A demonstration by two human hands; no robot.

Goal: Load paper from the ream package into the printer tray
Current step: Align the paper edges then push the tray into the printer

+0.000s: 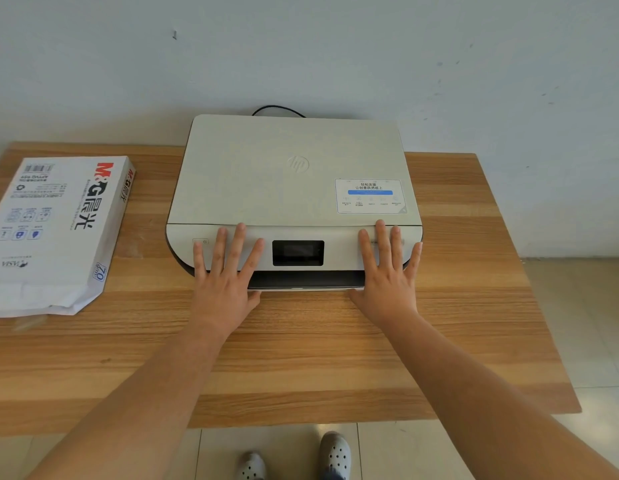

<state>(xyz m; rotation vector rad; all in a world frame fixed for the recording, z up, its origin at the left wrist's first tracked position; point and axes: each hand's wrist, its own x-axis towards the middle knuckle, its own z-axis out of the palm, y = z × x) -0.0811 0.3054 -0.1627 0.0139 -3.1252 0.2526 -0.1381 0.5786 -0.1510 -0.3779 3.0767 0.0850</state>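
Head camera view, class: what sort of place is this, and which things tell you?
Probably a home or small office corner. A white flatbed printer sits on a wood-grain table against a plain pale wall, with a white wrapped paper ream beside it.

A plain office corner or home workspace is suggested. A white desktop printer is set at the far edge of a wood-grain table, which is pushed against a bare, scuffed, pale wall, with a black cable seen behind it. A wrapped ream package is laid near the table's left edge. Pale floor tiles are laid below.
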